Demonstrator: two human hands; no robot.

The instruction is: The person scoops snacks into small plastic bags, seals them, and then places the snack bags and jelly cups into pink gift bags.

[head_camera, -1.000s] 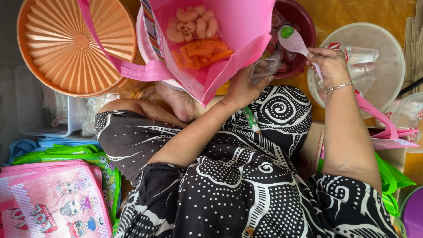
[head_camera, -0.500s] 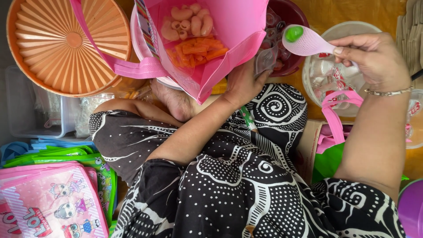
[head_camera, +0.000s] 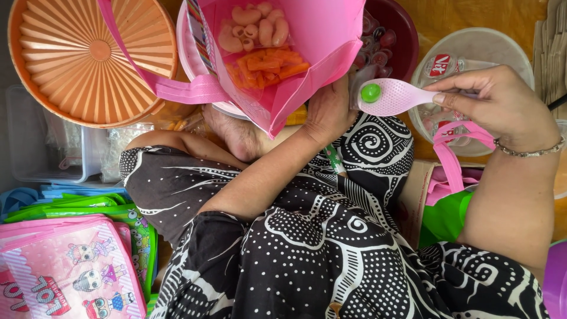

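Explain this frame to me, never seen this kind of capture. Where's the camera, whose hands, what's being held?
There is no machine here: a person works with bare hands, and the single camera sits on their head, looking straight down at their lap and patterned black-and-white clothing.

The left hand grips the edge of an open pink bag. Inside it lies a clear packet of snacks, pale curls above orange sticks.

The right hand pinches the handle of a pink plastic spoon with a green sweet in its bowl, held beside the bag's opening.

Around them: a ribbed orange lid at top left, a dark red bowl of wrapped items behind the bag, a clear tub under the right hand, and a stack of printed pink and green bags at bottom left.
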